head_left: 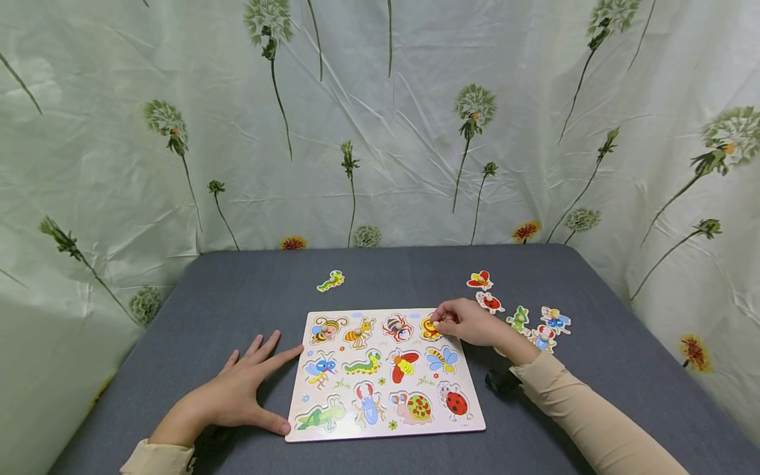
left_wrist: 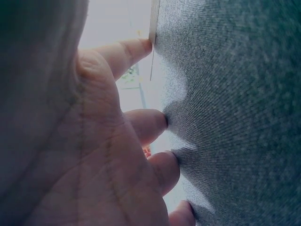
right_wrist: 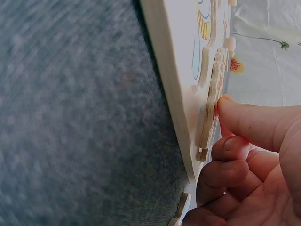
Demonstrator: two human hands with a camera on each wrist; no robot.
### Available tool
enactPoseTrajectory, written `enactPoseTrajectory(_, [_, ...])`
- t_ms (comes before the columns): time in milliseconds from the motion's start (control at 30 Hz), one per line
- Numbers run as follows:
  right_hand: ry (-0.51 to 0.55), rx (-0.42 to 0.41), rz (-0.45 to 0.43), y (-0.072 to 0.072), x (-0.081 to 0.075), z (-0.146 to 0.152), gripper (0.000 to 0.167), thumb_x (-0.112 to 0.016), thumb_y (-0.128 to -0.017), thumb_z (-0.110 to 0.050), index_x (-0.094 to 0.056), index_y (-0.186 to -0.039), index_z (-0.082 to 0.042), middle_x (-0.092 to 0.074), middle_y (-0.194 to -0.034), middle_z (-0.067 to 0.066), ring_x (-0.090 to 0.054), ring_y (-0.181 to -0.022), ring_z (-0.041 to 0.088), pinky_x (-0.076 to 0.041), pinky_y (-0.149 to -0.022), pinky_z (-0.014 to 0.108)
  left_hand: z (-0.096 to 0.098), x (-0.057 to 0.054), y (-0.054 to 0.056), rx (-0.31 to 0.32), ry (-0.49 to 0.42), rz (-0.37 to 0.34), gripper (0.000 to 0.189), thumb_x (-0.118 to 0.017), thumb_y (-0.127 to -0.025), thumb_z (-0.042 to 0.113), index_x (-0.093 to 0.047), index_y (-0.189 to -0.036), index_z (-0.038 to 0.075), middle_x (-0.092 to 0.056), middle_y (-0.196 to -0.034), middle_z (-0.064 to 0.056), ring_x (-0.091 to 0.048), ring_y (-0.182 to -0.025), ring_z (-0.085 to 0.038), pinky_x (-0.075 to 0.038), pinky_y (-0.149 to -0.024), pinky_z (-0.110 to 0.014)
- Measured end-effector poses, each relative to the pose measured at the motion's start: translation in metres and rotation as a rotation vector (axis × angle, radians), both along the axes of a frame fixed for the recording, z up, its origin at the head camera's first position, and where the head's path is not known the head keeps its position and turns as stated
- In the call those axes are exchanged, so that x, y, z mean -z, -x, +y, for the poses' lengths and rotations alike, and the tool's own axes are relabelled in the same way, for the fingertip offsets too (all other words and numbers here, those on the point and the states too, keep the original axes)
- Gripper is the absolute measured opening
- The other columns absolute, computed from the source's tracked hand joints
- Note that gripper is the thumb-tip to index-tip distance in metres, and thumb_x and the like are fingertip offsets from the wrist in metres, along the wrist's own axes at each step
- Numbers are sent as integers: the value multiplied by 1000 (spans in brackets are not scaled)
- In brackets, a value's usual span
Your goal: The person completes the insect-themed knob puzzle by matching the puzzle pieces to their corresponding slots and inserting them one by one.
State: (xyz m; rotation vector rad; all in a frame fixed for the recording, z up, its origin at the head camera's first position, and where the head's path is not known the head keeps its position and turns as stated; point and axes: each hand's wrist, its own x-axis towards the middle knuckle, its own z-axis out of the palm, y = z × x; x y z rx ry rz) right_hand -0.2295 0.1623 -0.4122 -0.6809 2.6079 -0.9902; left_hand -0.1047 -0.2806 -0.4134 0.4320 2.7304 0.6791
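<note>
A wooden insect puzzle board [head_left: 380, 429] lies on the dark grey table. My right hand [head_left: 469, 322] pinches a yellow and red butterfly puzzle piece [head_left: 429, 330] at the board's top right corner. In the right wrist view, the thumb and curled fingers meet at this piece [right_wrist: 212, 106], which overlaps the board's face. My left hand [head_left: 240, 386] is spread beside the board, its thumb and index fingertip at the left edge. The left wrist view shows the other fingertips [left_wrist: 164, 172] resting on the cloth. Knobbed bee [head_left: 359, 334] and spider [head_left: 397, 328] pieces sit in the top row.
A loose caterpillar piece [head_left: 330, 281] lies behind the board. To the right are a red-winged insect piece [head_left: 479, 280], a ladybug [head_left: 489, 302], a grasshopper [head_left: 519, 318], a blue fly [head_left: 555, 320] and a beetle [head_left: 543, 338]. A flower-print curtain [head_left: 380, 132] hangs behind the table.
</note>
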Motion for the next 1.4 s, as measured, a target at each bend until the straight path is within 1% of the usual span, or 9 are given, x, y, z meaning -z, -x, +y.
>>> enactPoseTrajectory(167, [3, -16, 23, 0, -1, -1, 13, -71, -104, -14, -75, -108, -2, -53, -75, -3, -44, -66, 11, -32, -60, 23, 1, 0, 0, 2, 16, 13, 128, -99, -62, 64, -37, -169, 32, -16, -176, -32, -8, -159, -67, -6, -113, -92])
enactPoseTrajectory(500, [-5, -19, 36, 3, 0, 1, 12, -72, -103, -13, -76, -107, -2, -55, -74, -2, -45, -66, 11, -33, -60, 22, 0, -1, 0, 14, 8, 14, 127, -99, -63, 64, -37, -169, 32, -16, -176, -32, -8, -159, -68, -7, -112, -92])
enactPoseTrajectory(767, [-18, -34, 52, 4, 1, 0, 12, -72, -103, -14, -77, -108, -4, -58, -72, -2, -44, -65, 9, -33, -60, 22, 0, -1, 0, 12, 11, 7, 127, -99, -63, 63, -37, -169, 33, -15, -177, -32, -7, -159, -68, -6, -112, -92])
enactPoseTrajectory(1167, [-31, -29, 46, 4, 1, -1, 12, -72, -102, -14, -77, -107, -4, -61, -75, 0, -46, -67, 11, -33, -60, 23, 0, -1, 0, 14, 14, 20, 127, -99, -63, 64, -37, -169, 33, -15, -177, -32, -8, -158, -68, -7, -112, -93])
enactPoseTrajectory(1400, [-18, -24, 32, 4, 0, 0, 14, -72, -103, -14, -77, -110, -3, -62, -76, 0, -46, -67, 12, -33, -61, 23, -1, -1, 1, 17, 7, 16, 126, -99, -63, 63, -37, -169, 33, -15, -177, -32, -7, -158, -68, -6, -112, -93])
